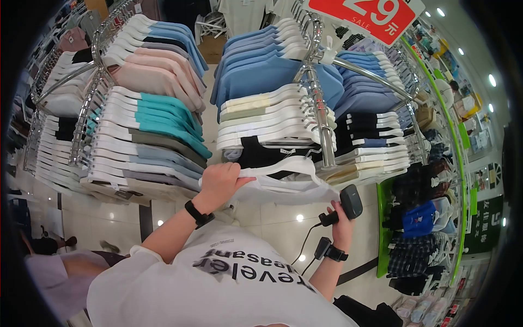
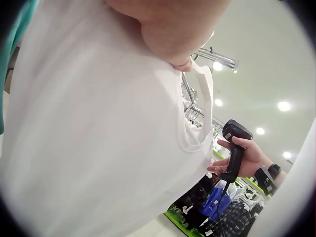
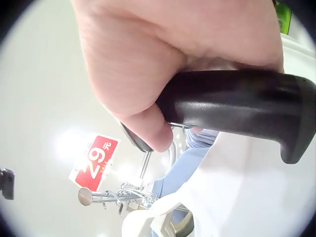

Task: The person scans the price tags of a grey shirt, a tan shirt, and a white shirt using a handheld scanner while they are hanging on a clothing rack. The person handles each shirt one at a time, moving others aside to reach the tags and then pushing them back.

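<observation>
My left hand (image 1: 219,186) grips one shoulder of a white shirt (image 2: 98,133) together with the end of its white hanger (image 1: 294,165). The shirt is held out in front of the rack, and its cloth fills much of the left wrist view. My right hand (image 1: 341,224) holds a black handheld barcode scanner (image 1: 351,202) by its handle, the thumb lying over it in the right wrist view (image 3: 232,103). A cable runs down from the scanner. The fingers of that hand are right by the shirt's other shoulder.
Chrome rails (image 1: 317,103) carry rows of hung tops: blue shirts (image 1: 256,76), teal shirts (image 1: 169,117) and pink shirts (image 1: 158,71). A red sale sign (image 1: 370,19) stands over the right rail. Green-edged shelving (image 1: 383,234) with dark clothes is at the right.
</observation>
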A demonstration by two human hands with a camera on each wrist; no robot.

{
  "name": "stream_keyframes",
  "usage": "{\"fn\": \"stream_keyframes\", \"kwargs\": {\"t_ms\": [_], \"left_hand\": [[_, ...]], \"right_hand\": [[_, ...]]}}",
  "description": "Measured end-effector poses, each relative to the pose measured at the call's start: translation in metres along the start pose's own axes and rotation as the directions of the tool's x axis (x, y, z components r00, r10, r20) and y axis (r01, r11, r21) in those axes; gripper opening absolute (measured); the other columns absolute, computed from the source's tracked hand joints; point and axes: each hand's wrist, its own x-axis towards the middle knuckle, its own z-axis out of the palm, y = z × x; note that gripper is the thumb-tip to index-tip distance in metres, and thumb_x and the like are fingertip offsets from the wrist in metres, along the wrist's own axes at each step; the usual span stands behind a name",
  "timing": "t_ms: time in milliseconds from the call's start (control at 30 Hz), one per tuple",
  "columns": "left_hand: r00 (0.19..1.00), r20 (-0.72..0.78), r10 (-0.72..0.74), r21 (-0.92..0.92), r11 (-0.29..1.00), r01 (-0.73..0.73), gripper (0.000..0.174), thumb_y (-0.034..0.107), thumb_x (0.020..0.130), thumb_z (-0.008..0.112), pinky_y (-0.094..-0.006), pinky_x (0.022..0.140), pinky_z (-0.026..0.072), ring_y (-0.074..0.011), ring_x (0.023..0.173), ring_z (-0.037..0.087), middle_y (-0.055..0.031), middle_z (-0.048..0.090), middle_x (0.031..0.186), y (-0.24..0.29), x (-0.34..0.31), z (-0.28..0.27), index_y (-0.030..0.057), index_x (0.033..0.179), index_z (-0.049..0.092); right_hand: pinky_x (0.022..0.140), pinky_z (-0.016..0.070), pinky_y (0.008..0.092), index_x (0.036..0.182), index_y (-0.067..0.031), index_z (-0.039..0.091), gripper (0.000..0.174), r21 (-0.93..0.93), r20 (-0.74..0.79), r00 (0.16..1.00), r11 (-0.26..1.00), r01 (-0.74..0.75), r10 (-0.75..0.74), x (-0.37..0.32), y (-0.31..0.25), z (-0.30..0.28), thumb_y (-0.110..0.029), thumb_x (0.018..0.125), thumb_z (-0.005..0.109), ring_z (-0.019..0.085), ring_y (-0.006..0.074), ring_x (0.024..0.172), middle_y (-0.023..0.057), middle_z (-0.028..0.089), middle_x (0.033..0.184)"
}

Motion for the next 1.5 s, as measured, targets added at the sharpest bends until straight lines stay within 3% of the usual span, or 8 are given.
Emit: {"fn": "stream_keyframes", "kwargs": {"t_ms": [267,567,767,833,1033,1133,1267,1500], "left_hand": [[1.0,0.004,-0.025,0.013,1.0,0.025,0.053,0.053,0.083,0.08,-0.0401,0.051,0.0452,-0.0314,0.055,0.057,-0.0089,0.055,0.062,-0.006,0.005,0.017,0.0092,0.072,0.051],[1.0,0.005,-0.03,-0.023,0.999,0.03,0.051,0.052,0.084,0.079,-0.0411,0.053,0.0454,-0.0312,0.06,0.061,-0.0086,0.058,0.065,-0.009,0.01,0.027,0.008,0.074,0.055],[0.997,0.061,-0.039,-0.113,0.993,0.046,0.042,0.039,0.085,0.081,-0.0444,0.06,0.0472,-0.0358,0.07,0.06,-0.0116,0.06,0.078,-0.02,0.014,0.028,0.0062,0.082,0.055],[0.986,0.148,-0.078,-0.129,0.987,0.097,0.037,0.037,0.088,0.078,-0.0457,0.064,0.05,-0.0367,0.076,0.063,-0.0114,0.063,0.086,-0.027,0.011,0.028,0.0061,0.092,0.059],[0.965,0.224,-0.134,-0.181,0.967,0.176,0.038,0.037,0.09,0.077,-0.0476,0.068,0.0525,-0.0397,0.084,0.067,-0.0148,0.068,0.095,-0.046,0.0,0.034,0.006,0.106,0.062],[0.921,0.347,-0.18,-0.171,0.953,0.251,0.037,0.036,0.091,0.076,-0.0486,0.07,0.0533,-0.0403,0.085,0.068,-0.0163,0.071,0.098,-0.053,-0.004,0.037,0.0062,0.109,0.062],[0.921,0.342,-0.185,-0.185,0.948,0.258,0.036,0.035,0.092,0.076,-0.0498,0.07,0.0533,-0.0406,0.084,0.069,-0.0168,0.073,0.096,-0.058,-0.007,0.045,0.0067,0.11,0.063],[0.852,0.418,-0.315,-0.102,0.916,0.388,0.033,0.031,0.088,0.079,-0.0505,0.072,0.0549,-0.0406,0.085,0.071,-0.017,0.074,0.09,-0.065,-0.007,0.052,0.008,0.108,0.067]], "right_hand": [[0.093,0.0573,0.0449,0.143,-0.0046,0.058,0.046,0.016,-0.095,0.995,0.999,0.04,-0.038,-0.013,-0.014,0.003,-0.009,0.099,0.07,0.066,0.0287,0.118,0.0082,0.064,0.134],[0.088,0.0577,0.0395,0.14,-0.0047,0.059,0.04,-0.018,-0.012,0.998,0.998,0.064,-0.064,-0.036,-0.024,0.018,-0.011,0.101,0.067,0.069,0.0281,0.116,0.0101,0.065,0.136],[0.083,0.0598,0.036,0.14,-0.0042,0.06,0.041,-0.015,-0.017,0.999,0.999,0.042,-0.042,-0.034,-0.017,0.02,-0.006,0.1,0.067,0.07,0.0272,0.113,0.0118,0.066,0.134],[0.082,0.0599,0.0355,0.14,-0.0041,0.06,0.042,-0.041,-0.003,1.0,0.999,0.028,-0.028,-0.033,-0.019,0.023,-0.005,0.099,0.067,0.07,0.0267,0.111,0.0117,0.067,0.134],[0.081,0.0599,0.0344,0.138,-0.0043,0.061,0.041,-0.023,0.006,0.998,0.998,0.061,-0.061,-0.027,-0.013,0.028,-0.003,0.098,0.067,0.071,0.0254,0.107,0.0109,0.069,0.129],[0.08,0.0597,0.0337,0.137,-0.0042,0.062,0.04,-0.025,0.002,0.998,0.998,0.055,-0.055,-0.024,-0.014,0.032,-0.003,0.098,0.068,0.072,0.0245,0.106,0.0107,0.069,0.128],[0.08,0.0593,0.0332,0.136,-0.0044,0.063,0.039,-0.041,0.01,0.998,0.997,0.067,-0.067,-0.018,-0.01,0.035,-0.004,0.098,0.068,0.072,0.0239,0.105,0.0103,0.069,0.128],[0.079,0.0576,0.0332,0.133,-0.0045,0.066,0.033,-0.047,0.002,0.996,0.995,0.084,-0.084,-0.015,-0.013,0.051,-0.01,0.1,0.068,0.072,0.0226,0.102,0.0095,0.072,0.121]]}}
